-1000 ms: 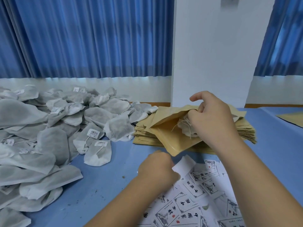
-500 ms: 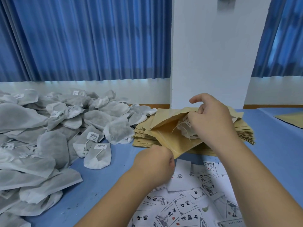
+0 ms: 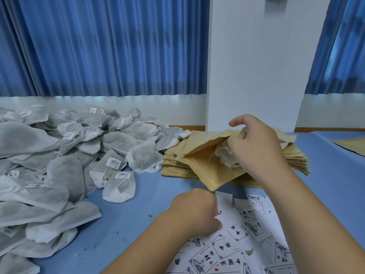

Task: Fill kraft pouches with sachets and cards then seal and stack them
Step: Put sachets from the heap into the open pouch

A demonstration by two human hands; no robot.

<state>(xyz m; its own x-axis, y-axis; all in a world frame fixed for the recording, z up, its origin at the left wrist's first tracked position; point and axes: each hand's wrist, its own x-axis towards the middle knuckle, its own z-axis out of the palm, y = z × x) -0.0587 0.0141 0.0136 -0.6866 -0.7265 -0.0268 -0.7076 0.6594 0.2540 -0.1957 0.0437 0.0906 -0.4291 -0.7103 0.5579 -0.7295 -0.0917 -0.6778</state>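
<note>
- Pouch (image 3: 205,167), kraft, one, mouth open: lies tilted on the pouch stack (image 3: 173,165), its lower corner overhanging toward me at the far edge of the cards (image 3: 237,246). I judge it light and thin, springy enough to close on itself, with a glossy lining that looks slick. I would hold it lightly by the upper lip of the mouth, since a hard pinch should crease it.
- Sachet (image 3: 224,161), white mesh, with string and tag: half inside the mouth of the pouch. By my reckoning it is soft, limp and near weightless, and the loose string could catch on the lip. I would take it by the body, not the string.
- Hands, two, apart from each other: the right hand (image 3: 254,143) has its fingers curled into the pouch mouth and grips the sachet there, forefinger raised over the upper lip. The left hand (image 3: 195,212) rests knuckles-up on the cards, just beside the pouch's lower corner. Its fingers are tucked underneath, so I cannot tell whether they hold a card.
- Cards, printed paper, a loose overlapping spread at the near side of the surface (image 3: 138,210): thin, flat, likely to slide on one another. I would drag one clear by an edge before lifting.
- Spare stock, sachet heap (image 3: 59,165), large: on the left of the surface, reaching the pouch stack at its far corner, well apart from both hands.
</note>
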